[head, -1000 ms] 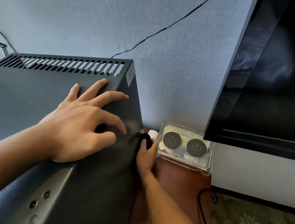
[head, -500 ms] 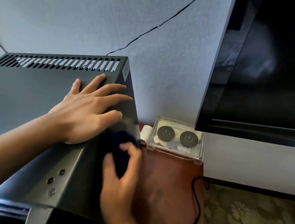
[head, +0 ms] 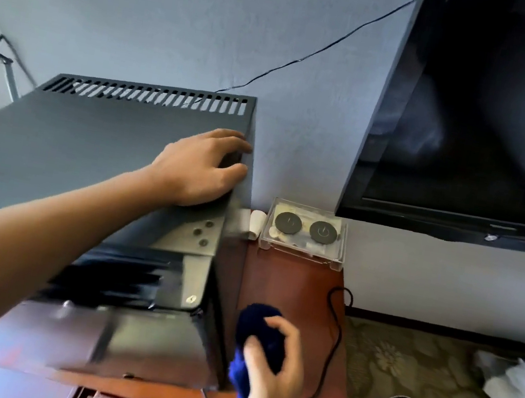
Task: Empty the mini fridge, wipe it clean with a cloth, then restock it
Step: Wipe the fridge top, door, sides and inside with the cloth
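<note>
We see the mini fridge from above, a boxy dark grey metal cabinet filling the left half of the view, its flat matte top ending in a row of narrow vent slots along the far edge. A bare steel hinge plate with three screw heads sits at its near right corner. Our left hand rests on the top near the right edge, fingers curled over that edge and gripping the fridge. At about five o'clock from the fridge's corner, our right hand clutches a bunched, fuzzy dark blue cloth, thumb and fingers wrapped round it, just beside the fridge's right wall; we cannot tell whether it touches. The fridge stands on a glossy reddish wooden cabinet. At two o'clock of the cloth a clear plastic box holds two round black discs. A thin black cable runs up the textured wall, beside a black television.
</note>
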Motion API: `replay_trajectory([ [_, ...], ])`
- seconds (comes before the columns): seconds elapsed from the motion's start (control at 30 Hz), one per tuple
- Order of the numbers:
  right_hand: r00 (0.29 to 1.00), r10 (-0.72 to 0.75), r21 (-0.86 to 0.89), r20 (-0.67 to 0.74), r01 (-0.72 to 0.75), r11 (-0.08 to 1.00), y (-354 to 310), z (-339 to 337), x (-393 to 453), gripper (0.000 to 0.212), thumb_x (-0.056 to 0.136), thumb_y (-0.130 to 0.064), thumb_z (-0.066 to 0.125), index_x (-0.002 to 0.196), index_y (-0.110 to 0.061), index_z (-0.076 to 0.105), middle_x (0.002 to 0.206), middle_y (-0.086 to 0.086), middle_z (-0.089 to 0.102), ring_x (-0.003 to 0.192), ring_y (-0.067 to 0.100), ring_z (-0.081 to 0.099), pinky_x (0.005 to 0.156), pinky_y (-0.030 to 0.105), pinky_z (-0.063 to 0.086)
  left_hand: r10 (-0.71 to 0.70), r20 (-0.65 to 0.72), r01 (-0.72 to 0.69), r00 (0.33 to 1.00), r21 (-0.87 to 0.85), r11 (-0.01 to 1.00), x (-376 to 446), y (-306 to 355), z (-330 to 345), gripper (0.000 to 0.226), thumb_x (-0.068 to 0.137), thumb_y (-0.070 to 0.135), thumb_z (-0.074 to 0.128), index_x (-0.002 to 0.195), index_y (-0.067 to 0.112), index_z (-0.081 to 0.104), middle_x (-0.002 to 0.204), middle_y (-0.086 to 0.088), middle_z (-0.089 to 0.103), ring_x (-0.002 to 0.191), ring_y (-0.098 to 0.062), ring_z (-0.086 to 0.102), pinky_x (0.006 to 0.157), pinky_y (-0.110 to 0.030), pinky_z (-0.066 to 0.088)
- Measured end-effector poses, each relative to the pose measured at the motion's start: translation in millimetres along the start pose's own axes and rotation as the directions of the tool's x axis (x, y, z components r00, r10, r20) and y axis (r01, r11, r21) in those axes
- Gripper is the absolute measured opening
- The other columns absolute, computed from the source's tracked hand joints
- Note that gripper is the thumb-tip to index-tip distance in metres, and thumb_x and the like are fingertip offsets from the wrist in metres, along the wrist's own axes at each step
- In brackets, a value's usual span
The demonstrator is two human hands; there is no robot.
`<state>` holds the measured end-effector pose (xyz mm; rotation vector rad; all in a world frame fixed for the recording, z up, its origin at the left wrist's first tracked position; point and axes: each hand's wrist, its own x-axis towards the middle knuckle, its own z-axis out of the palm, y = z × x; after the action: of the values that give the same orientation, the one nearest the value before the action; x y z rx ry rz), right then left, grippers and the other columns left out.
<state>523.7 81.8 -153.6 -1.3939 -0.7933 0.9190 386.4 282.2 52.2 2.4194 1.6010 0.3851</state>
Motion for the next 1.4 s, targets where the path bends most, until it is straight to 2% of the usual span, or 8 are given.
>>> replay_trajectory([
  [0.13, 0.982, 0.180, 0.005, -0.050, -0.180, 0.984, 6.1, -7.7, -12.9, 0.050, 0.073, -0.043, 0.074, 0.120, -0.030, 0.061, 0.105, 0.015, 0.070, 0.092, 0.046, 0.069, 0.082, 0.066, 0.055, 0.104, -0.014, -0.105, 0.994, -0.018, 0.994, -51.4, -41.4, -20.2, 0.053, 0.088, 0.046, 0.042, 0.131, 0.027, 0.064, 0.143, 0.009, 0.059, 0.129, -0.019, 0.056, 0.110, -0.041, 0.045],
  [0.33, 0.960, 0.280, 0.189, 0.000, -0.275, 0.943, -9.4, 26.4, -31.2, 0.011, 0.097, -0.013, 0.064, 0.106, -0.020, 0.066, 0.077, 0.027, 0.061, 0.054, 0.039, 0.055, 0.048, 0.034, 0.046, -0.043, -0.029, 0.047, 0.999, 0.179, 0.983, -125.1, -142.3, -59.9, 0.073, 0.082, 0.075, 0.022, 0.143, 0.045, 0.047, 0.154, 0.021, 0.046, 0.135, -0.021, 0.054, 0.106, -0.051, 0.048],
  [0.5, 0.973, 0.208, 0.177, -0.097, -0.189, 0.966, -43.0, 56.8, -38.3, 0.014, 0.098, -0.007, 0.058, 0.099, -0.015, 0.070, 0.062, 0.001, 0.066, 0.040, 0.015, 0.057, 0.037, 0.021, 0.044, -0.166, -0.093, 0.177, 0.982, 0.134, 0.975, -182.3, -222.1, -90.2, 0.070, 0.080, 0.091, 0.017, 0.138, 0.062, 0.042, 0.152, 0.026, 0.045, 0.136, -0.023, 0.053, 0.109, -0.057, 0.045],
  [0.63, 0.993, 0.096, 0.229, -0.071, -0.077, 0.970, -75.9, 43.4, -50.3, 0.015, 0.095, -0.006, 0.058, 0.096, -0.013, 0.071, 0.074, 0.015, 0.065, 0.045, 0.028, 0.058, 0.047, 0.039, 0.050, -0.197, -0.089, 0.201, 0.976, 0.037, 0.979, -228.8, -258.3, -88.3, 0.048, 0.082, 0.091, 0.020, 0.129, 0.080, 0.025, 0.153, 0.036, 0.030, 0.151, -0.014, 0.032, 0.123, -0.053, 0.028],
  [0.83, 1.000, -0.022, 0.195, -0.005, 0.022, 0.981, -103.1, 11.1, -83.5, 0.017, 0.095, -0.013, 0.059, 0.104, -0.018, 0.072, 0.092, 0.026, 0.068, 0.054, 0.038, 0.059, 0.052, 0.052, 0.050, -0.255, -0.150, 0.271, 0.955, 0.101, 0.957, -238.4, -241.6, -74.3, 0.084, 0.084, 0.077, 0.012, 0.158, 0.038, 0.024, 0.167, 0.017, 0.021, 0.156, -0.007, 0.013, 0.125, -0.047, 0.023],
  [1.13, 0.997, 0.030, 0.266, 0.065, -0.047, 0.963, -104.9, -24.9, -150.3, 0.030, 0.090, -0.015, 0.068, 0.119, -0.020, 0.068, 0.111, 0.020, 0.070, 0.079, 0.045, 0.066, 0.059, 0.055, 0.056, -0.311, -0.108, 0.326, 0.944, 0.161, 0.932, -250.1, -221.1, -74.3, 0.057, 0.107, 0.049, 0.025, 0.162, 0.034, 0.017, 0.170, 0.014, 0.008, 0.156, -0.009, 0.002, 0.125, -0.051, 0.020],
  [1.27, 0.987, 0.151, 0.344, 0.057, -0.161, 0.925, -108.0, -31.3, -170.1, 0.041, 0.081, -0.023, 0.069, 0.122, -0.019, 0.067, 0.117, 0.028, 0.066, 0.081, 0.044, 0.060, 0.064, 0.057, 0.053, -0.313, -0.087, 0.324, 0.946, 0.180, 0.929, -297.0, -206.9, -70.9, 0.067, 0.101, 0.063, 0.014, 0.161, 0.034, 0.015, 0.170, 0.014, 0.008, 0.157, -0.014, 0.009, 0.122, -0.053, 0.025],
  [1.4, 0.968, 0.227, 0.433, 0.110, -0.252, 0.865, -111.7, -36.1, -170.0, 0.051, 0.078, -0.007, 0.055, 0.128, -0.013, 0.062, 0.123, 0.033, 0.063, 0.092, 0.050, 0.063, 0.075, 0.069, 0.051, -0.221, -0.045, 0.225, 0.974, 0.170, 0.959, -361.8, -191.5, -57.8, 0.084, 0.089, 0.077, 0.000, 0.152, 0.031, 0.032, 0.160, 0.003, 0.037, 0.146, -0.023, 0.041, 0.113, -0.050, 0.040],
])
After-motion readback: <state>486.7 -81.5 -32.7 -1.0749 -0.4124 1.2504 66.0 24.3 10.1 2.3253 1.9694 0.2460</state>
